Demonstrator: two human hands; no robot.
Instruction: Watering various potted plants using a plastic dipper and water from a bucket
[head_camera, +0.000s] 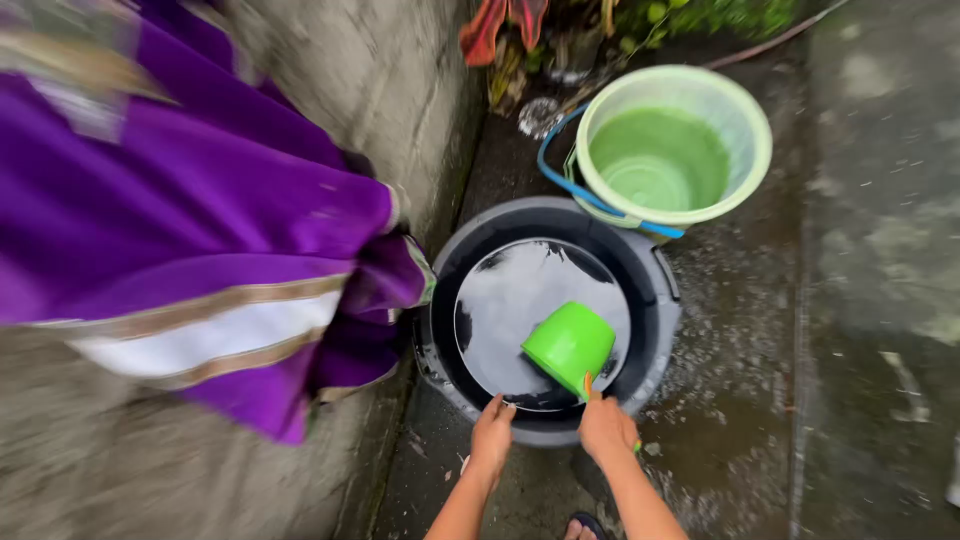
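A: Start from the dark tub (655, 290); what's in hand there?

B: Dipping, by my reading; the right hand (606, 428) sits at the tub's near rim, closed round the handle of a bright green scoop (570, 345), which hangs tilted over the soapy water (530, 300) inside the tub; whether its lip touches the water I cannot tell.

A: And the other hand?

B: The left hand (492, 433) rests on the same near rim, just beside the right; its fingers look curled over the edge, though how tightly is unclear.

A: Poses?

B: Both forearms come up from the bottom edge toward the tub, nearly parallel; the right wrist is angled inward so the scoop's open mouth faces away from the person.

A: What does the work call for now?

B: A firm hold on the handle and a steady tub, I'd judge; a full scoop is heavy and the ground looks wet.

A: Anything else around the tub?

B: A pale green bucket (745, 120) holding green-tinted water stands touching its far rim; purple cloth (200, 230) with pale bands hangs over a concrete wall (390, 70) to its left.
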